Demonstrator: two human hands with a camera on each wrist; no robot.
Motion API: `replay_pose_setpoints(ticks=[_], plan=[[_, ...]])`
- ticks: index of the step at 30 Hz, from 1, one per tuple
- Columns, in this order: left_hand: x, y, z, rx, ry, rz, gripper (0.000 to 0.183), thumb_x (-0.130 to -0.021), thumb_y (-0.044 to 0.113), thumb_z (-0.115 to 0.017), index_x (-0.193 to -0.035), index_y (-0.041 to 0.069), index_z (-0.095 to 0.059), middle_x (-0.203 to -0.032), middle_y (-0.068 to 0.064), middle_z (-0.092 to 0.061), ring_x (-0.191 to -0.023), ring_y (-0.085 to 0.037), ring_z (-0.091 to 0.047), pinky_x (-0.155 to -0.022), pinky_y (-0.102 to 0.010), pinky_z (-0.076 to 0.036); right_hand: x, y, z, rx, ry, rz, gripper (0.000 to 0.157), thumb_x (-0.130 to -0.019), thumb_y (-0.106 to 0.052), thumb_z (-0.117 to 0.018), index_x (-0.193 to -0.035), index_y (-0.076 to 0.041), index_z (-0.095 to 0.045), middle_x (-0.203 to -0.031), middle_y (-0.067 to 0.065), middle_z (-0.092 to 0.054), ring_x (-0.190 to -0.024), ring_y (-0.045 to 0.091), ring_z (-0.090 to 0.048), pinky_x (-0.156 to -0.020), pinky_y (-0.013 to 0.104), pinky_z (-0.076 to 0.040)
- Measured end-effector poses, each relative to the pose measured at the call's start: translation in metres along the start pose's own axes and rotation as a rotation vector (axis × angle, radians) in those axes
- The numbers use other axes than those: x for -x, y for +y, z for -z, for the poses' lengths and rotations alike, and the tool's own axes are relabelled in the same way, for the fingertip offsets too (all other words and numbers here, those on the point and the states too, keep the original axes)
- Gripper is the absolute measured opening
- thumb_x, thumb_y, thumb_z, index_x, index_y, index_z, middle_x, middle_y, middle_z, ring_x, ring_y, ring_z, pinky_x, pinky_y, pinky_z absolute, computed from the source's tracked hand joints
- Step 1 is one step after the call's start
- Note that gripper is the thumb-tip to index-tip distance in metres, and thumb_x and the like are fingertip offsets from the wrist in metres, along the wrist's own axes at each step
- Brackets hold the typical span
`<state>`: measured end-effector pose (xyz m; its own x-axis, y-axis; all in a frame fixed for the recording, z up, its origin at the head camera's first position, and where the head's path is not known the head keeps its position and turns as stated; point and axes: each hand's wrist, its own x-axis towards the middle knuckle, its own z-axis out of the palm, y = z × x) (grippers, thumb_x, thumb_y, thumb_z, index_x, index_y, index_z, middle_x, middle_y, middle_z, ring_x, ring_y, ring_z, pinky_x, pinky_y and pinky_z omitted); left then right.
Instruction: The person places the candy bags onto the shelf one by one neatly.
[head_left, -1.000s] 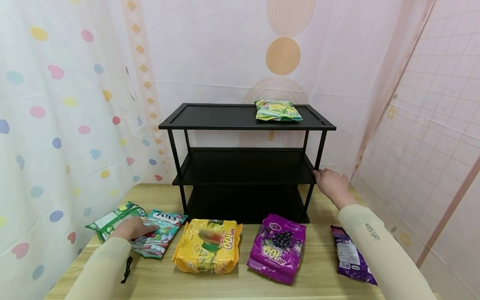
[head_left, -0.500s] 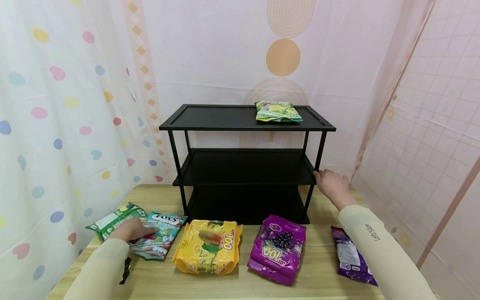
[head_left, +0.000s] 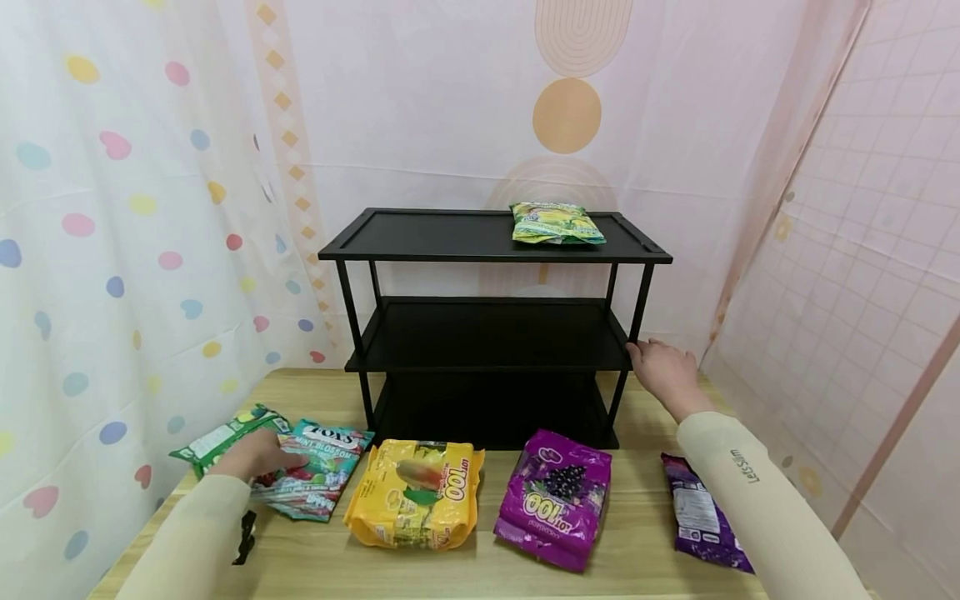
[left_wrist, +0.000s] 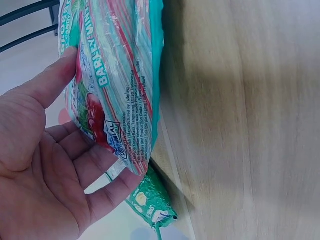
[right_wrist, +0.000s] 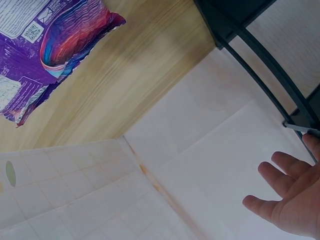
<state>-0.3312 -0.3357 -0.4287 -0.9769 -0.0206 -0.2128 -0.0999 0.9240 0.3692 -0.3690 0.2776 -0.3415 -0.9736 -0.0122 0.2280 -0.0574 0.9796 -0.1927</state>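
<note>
My left hand is on a teal Fox's candy bag at the table's left. In the left wrist view, the thumb lies on one face of the bag and the fingers curl behind its lower edge. A green candy bag lies just beyond that hand, partly covered by it. On the right, my right hand touches the middle shelf's corner and post of a black three-tier rack. Its other fingers spread out loosely, holding nothing.
A yellow candy bag and a purple grape candy bag lie before the rack. Another dark purple bag is beside the right forearm. A yellow-green bag lies on the top shelf. Curtains hang behind and at both sides.
My left hand has shifted slightly to the left across the teal candy bag, uncovering more of its front. The right hand stays at the rack.
</note>
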Motion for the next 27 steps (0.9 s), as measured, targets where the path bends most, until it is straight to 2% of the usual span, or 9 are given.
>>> replay_pose_setpoints(ticks=[3, 6, 10, 13, 15, 22, 24, 27], plan=[[-0.0014, -0.0025, 0.0009, 0.013, 0.007, -0.015, 0.051, -0.088, 0.043, -0.073, -0.089, -0.006, -0.058, -0.084, -0.013, -0.056, -0.073, -0.025, -0.050, -0.066, -0.038, -0.044, -0.0001, 0.0002, 0.0001, 0.000, 0.002, 0.000, 0.055, -0.109, -0.036, -0.027, -0.140, 0.002, -0.053, -0.145, 0.027, -0.046, -0.129, 0.050, -0.044, -0.102, 0.072, -0.026], [-0.0032, -0.0038, 0.0018, 0.014, 0.003, -0.022, 0.058, -0.087, 0.041, -0.075, -0.098, -0.013, -0.058, -0.092, -0.022, -0.060, -0.077, -0.028, -0.053, -0.068, -0.041, -0.047, 0.0002, 0.0000, 0.0004, 0.001, 0.002, 0.002, 0.055, -0.109, -0.036, -0.027, -0.140, 0.002, -0.053, -0.145, 0.027, -0.046, -0.129, 0.051, -0.044, -0.102, 0.071, -0.026], [-0.0048, -0.0045, 0.0025, -0.010, -0.004, -0.046, 0.072, -0.086, 0.042, -0.075, -0.113, -0.022, -0.055, -0.110, -0.037, -0.059, -0.093, -0.042, -0.061, -0.078, -0.051, -0.052, 0.0007, -0.0003, 0.0005, 0.002, 0.006, 0.005, 0.055, -0.109, -0.035, -0.027, -0.139, 0.002, -0.053, -0.145, 0.027, -0.046, -0.128, 0.051, -0.045, -0.102, 0.071, -0.027], [-0.0058, -0.0053, 0.0027, -0.026, 0.002, -0.067, 0.075, -0.087, 0.041, -0.075, -0.118, -0.023, -0.053, -0.117, -0.040, -0.057, -0.104, -0.051, -0.058, -0.083, -0.056, -0.051, 0.0011, -0.0004, -0.0001, -0.001, 0.008, 0.005, 0.054, -0.109, -0.035, -0.027, -0.139, 0.002, -0.053, -0.145, 0.026, -0.046, -0.128, 0.051, -0.045, -0.101, 0.071, -0.028], [-0.0058, -0.0054, 0.0033, -0.026, 0.004, -0.076, 0.074, -0.087, 0.040, -0.075, -0.118, -0.023, -0.053, -0.117, -0.040, -0.056, -0.105, -0.053, -0.057, -0.084, -0.057, -0.050, 0.0013, -0.0004, -0.0006, 0.000, 0.006, 0.005, 0.054, -0.109, -0.035, -0.028, -0.139, 0.002, -0.054, -0.145, 0.026, -0.046, -0.128, 0.051, -0.045, -0.101, 0.071, -0.028], [-0.0019, -0.0016, 0.0066, -0.009, 0.014, -0.095, 0.063, -0.089, 0.033, -0.074, -0.118, -0.020, -0.057, -0.117, -0.039, -0.057, -0.103, -0.050, -0.059, -0.084, -0.057, -0.050, 0.0018, -0.0004, -0.0010, -0.006, 0.001, 0.002, 0.054, -0.109, -0.035, -0.027, -0.139, 0.002, -0.053, -0.146, 0.026, -0.046, -0.128, 0.052, -0.044, -0.101, 0.072, -0.027], [-0.0009, 0.0000, 0.0079, 0.007, 0.021, -0.103, 0.058, -0.090, 0.031, -0.073, -0.116, -0.019, -0.059, -0.113, -0.036, -0.060, -0.094, -0.042, -0.061, -0.081, -0.054, -0.051, 0.0018, -0.0004, -0.0009, -0.008, 0.005, 0.001, 0.054, -0.109, -0.035, -0.028, -0.139, 0.002, -0.054, -0.145, 0.025, -0.046, -0.127, 0.052, -0.045, -0.101, 0.071, -0.028], [-0.0002, 0.0013, 0.0088, 0.031, 0.028, -0.111, 0.051, -0.091, 0.028, -0.073, -0.114, -0.016, -0.061, -0.104, -0.029, -0.063, -0.080, -0.030, -0.058, -0.074, -0.047, -0.050, 0.0017, -0.0002, -0.0010, -0.007, 0.008, 0.002, 0.054, -0.109, -0.035, -0.028, -0.139, 0.002, -0.054, -0.145, 0.026, -0.047, -0.127, 0.052, -0.046, -0.100, 0.071, -0.029]])
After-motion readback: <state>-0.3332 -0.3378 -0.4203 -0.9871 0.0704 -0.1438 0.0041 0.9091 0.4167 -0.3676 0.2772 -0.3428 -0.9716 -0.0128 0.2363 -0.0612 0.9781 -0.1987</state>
